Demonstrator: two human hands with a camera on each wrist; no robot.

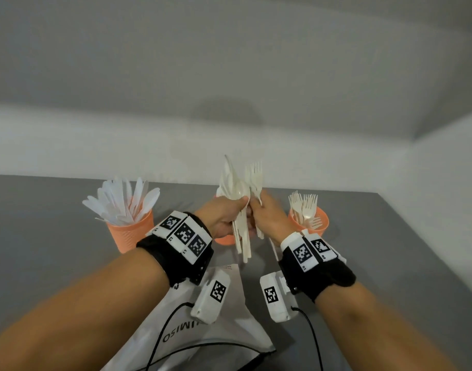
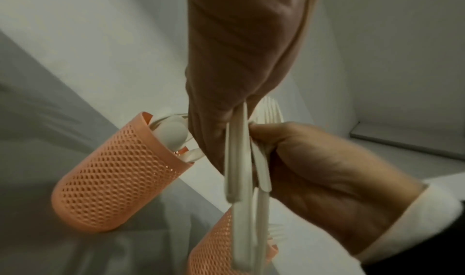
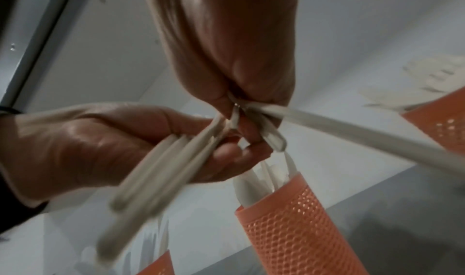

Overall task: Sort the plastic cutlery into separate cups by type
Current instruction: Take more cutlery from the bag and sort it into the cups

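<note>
Above the table my left hand grips a bundle of white plastic cutlery, spoons and knives upright, with the handles hanging below the fist. My right hand is right against it and pinches a fork at the bundle's right side; its handle sticks out from the fingers. Three orange mesh cups stand behind. The left cup holds knives, the middle cup holds spoons and is mostly hidden behind my hands in the head view, and the right cup holds forks.
A white plastic bag lies flat on the grey table under my forearms, with black cables across it. White walls close the table at the back and on the right.
</note>
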